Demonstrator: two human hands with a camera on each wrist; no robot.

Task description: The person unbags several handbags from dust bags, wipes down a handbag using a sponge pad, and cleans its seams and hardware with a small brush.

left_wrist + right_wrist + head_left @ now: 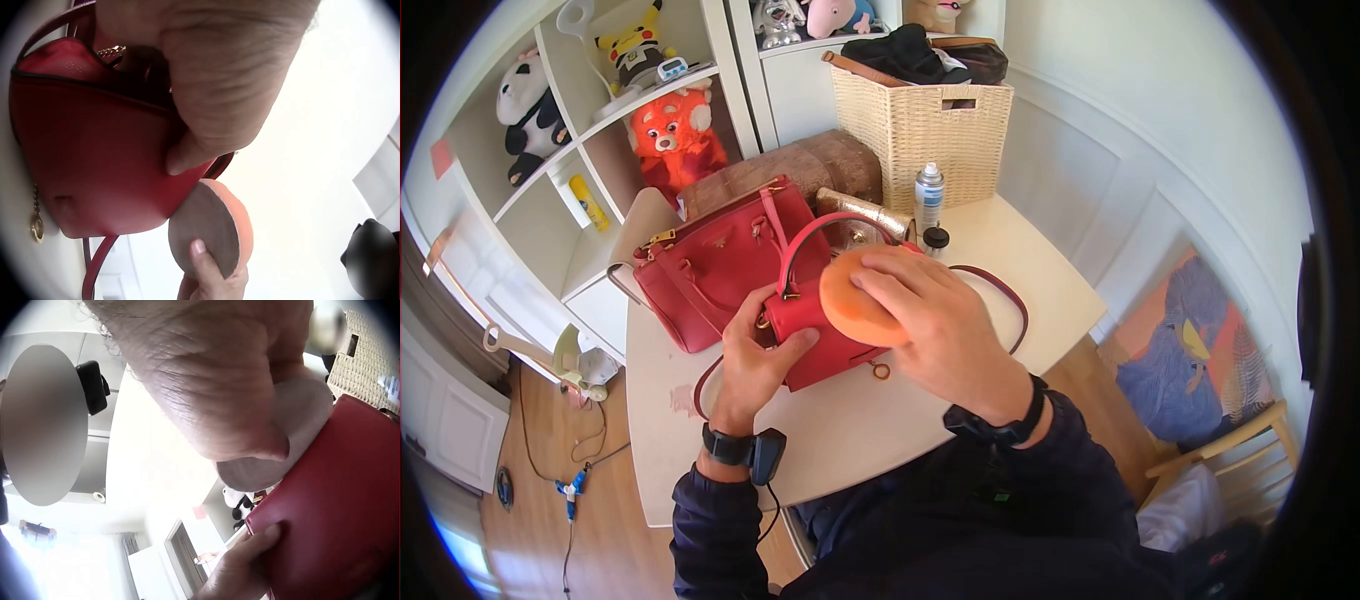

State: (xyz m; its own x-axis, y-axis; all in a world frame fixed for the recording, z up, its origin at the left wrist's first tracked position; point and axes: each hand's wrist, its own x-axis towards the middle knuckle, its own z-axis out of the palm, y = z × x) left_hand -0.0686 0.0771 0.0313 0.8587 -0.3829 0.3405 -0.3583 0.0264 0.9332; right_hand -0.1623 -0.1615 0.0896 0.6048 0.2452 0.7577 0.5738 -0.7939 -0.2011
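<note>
My left hand (750,365) grips a small red handbag (815,355) at its left edge, thumb on the outer face and fingers going behind the top edge. In the left wrist view the bag (94,150) shows a gold round charm (37,228) on a chain. My right hand (955,325) holds a round orange sponge (855,305), fingers spread over its orange side. Its grey flat face (203,228) has the right thumb against it in the left wrist view. The sponge is right by the bag's edge, overlapping the bag in the head view.
A larger red handbag (720,265) stands behind on the white table (1050,290). Near it are a gold bag (855,205), a brown bag (795,175), a spray can (929,195) and a small black-capped bottle (936,240). A woven basket (925,135) stands at the back.
</note>
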